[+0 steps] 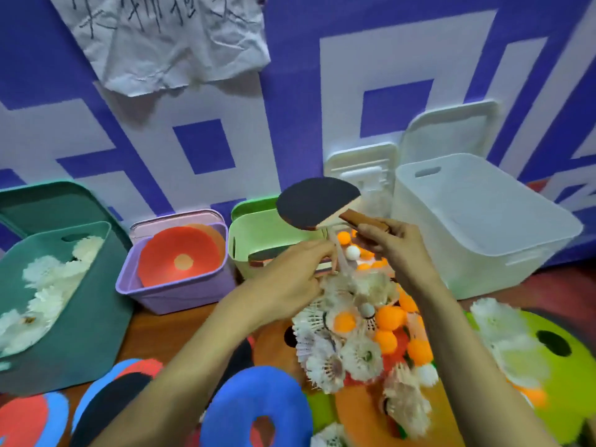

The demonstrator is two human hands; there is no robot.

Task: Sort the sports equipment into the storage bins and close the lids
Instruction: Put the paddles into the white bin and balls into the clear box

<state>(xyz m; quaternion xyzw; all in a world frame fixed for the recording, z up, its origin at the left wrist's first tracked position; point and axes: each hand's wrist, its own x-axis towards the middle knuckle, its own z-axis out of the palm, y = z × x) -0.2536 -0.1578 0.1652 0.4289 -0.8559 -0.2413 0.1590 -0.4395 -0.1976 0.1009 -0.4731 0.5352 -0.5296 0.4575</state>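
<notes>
Above the light green bin, the right hand grips a black-faced paddle by its wooden handle, fingers curled round it. The left hand sits at the bin's near rim, fingers bent beside a second paddle; whether they hold it cannot be told. Shuttlecocks and orange balls lie heaped beneath the wrists.

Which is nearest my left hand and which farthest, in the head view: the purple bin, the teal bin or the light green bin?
1. light green bin, just beyond the left hand.
2. purple bin, further left.
3. teal bin, far left.
</notes>
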